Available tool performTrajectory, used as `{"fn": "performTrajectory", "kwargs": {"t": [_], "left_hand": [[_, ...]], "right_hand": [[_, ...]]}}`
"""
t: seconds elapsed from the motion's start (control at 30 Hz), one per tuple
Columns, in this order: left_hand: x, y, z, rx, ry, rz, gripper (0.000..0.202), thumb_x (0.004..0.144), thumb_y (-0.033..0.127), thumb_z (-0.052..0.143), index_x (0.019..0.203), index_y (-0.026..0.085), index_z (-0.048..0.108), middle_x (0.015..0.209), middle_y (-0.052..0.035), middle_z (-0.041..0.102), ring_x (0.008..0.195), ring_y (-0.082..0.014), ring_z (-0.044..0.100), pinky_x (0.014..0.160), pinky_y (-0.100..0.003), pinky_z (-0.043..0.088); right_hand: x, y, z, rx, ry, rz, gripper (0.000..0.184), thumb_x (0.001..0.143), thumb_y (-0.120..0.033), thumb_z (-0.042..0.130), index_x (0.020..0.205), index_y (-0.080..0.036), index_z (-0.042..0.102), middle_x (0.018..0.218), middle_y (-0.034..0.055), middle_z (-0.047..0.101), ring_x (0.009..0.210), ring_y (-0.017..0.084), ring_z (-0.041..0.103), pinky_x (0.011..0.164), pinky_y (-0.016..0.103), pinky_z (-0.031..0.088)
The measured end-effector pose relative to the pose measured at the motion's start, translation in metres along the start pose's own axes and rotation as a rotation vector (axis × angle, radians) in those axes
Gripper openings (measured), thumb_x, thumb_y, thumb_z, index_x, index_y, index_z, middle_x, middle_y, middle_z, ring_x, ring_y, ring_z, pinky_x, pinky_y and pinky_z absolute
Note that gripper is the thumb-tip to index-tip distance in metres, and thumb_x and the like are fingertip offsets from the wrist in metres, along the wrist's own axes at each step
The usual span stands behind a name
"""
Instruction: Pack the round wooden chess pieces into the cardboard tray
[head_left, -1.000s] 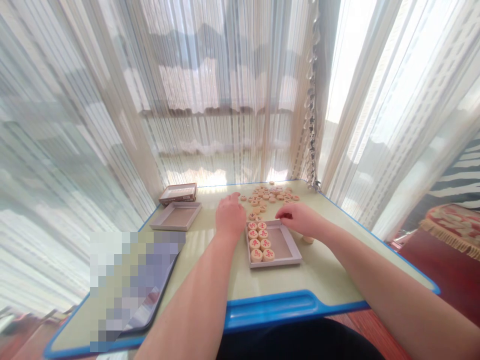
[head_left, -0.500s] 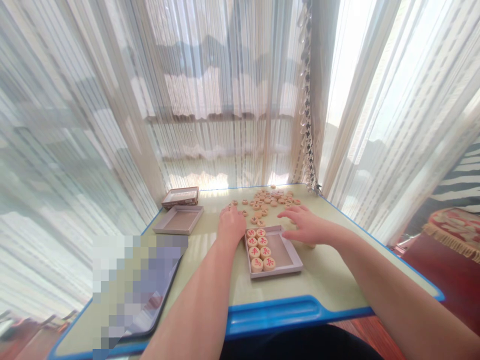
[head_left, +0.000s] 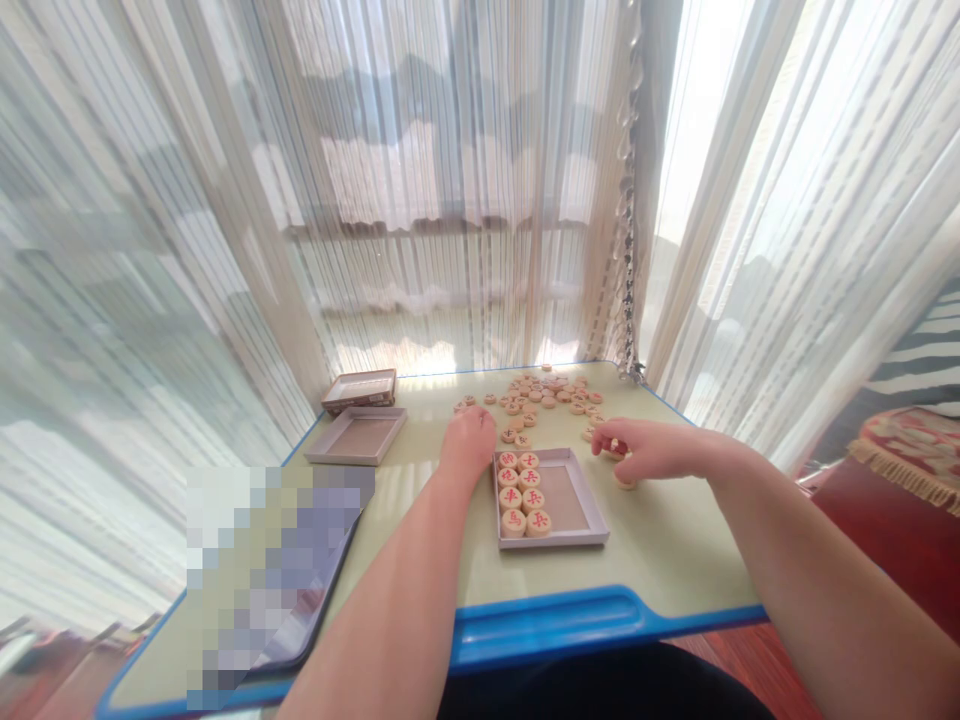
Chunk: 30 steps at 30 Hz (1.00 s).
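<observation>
A shallow grey tray [head_left: 576, 500] lies on the pale green table [head_left: 660, 545] and holds several round wooden chess pieces [head_left: 523, 492] with red characters in two columns on its left side. My left hand [head_left: 467, 442] rests curled on the table at the tray's far left corner, with nothing visible in it. My right hand [head_left: 651, 450] is to the right of the tray, its fingers pinched on a wooden piece [head_left: 615, 447]. Another loose piece [head_left: 625, 483] lies just under that hand. A scatter of more pieces [head_left: 547, 395] lies at the far end of the table.
An empty grey tray [head_left: 358, 436] and a brown box [head_left: 360, 389] sit at the far left. A blurred-out dark object [head_left: 277, 570] covers the near left. The table has a raised blue rim [head_left: 555, 620] at the front. Sheer curtains [head_left: 450, 200] surround the table closely.
My right hand moved from over the tray's far edge to the right of it and closed its fingers on a piece. My left hand stayed by the tray corner.
</observation>
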<state>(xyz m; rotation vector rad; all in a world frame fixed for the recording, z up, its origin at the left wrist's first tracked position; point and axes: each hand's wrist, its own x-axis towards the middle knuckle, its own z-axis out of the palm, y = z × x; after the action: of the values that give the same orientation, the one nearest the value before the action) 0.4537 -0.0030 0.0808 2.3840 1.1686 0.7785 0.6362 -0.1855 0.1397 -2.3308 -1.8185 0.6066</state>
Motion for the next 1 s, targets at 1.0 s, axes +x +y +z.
{"fn": "performTrajectory", "kwargs": {"t": [1.0], "left_hand": [[-0.002,-0.002,0.0,0.05,0.025,0.1,0.031,0.086,0.024,0.031,0.076,0.015,0.06,0.092,-0.0115,0.062,0.093,-0.0195,0.055,0.086,-0.032,0.041]], "right_hand": [[0.028,0.004,0.036,-0.167,0.1,0.142,0.101,0.066,-0.076,0.037,0.142,-0.013,0.015,0.148,0.0116,0.009,0.134,0.032,0.008,0.108,0.046,0.016]]}}
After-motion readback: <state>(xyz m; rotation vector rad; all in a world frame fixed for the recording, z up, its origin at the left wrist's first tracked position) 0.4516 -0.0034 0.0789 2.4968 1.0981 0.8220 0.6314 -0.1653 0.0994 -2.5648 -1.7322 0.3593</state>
